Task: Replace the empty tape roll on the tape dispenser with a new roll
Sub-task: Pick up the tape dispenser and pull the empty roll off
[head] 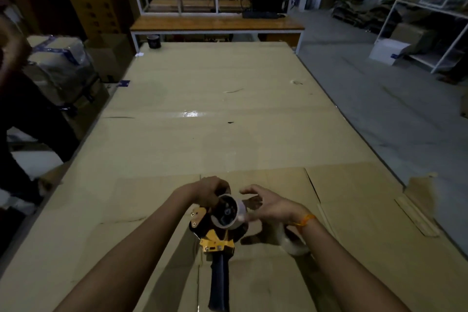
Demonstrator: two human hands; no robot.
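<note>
A yellow and black tape dispenser (217, 243) lies on the cardboard-covered table (202, 114), its dark handle pointing toward me. A white empty tape core (240, 213) sits on the dispenser's wheel. My left hand (210, 192) grips the dispenser's far top side, next to the core. My right hand (268, 204) hovers just right of the core with fingers spread and holds nothing. A pale roll of tape (295, 243) lies on the table under my right wrist, partly hidden and blurred.
A flattened cardboard sheet (342, 210) lies under the work area. A dark roll or cup (153, 41) stands at the table's far left edge. Beyond are a wooden bench (215, 23), a person (15, 99) at left, and shelving racks.
</note>
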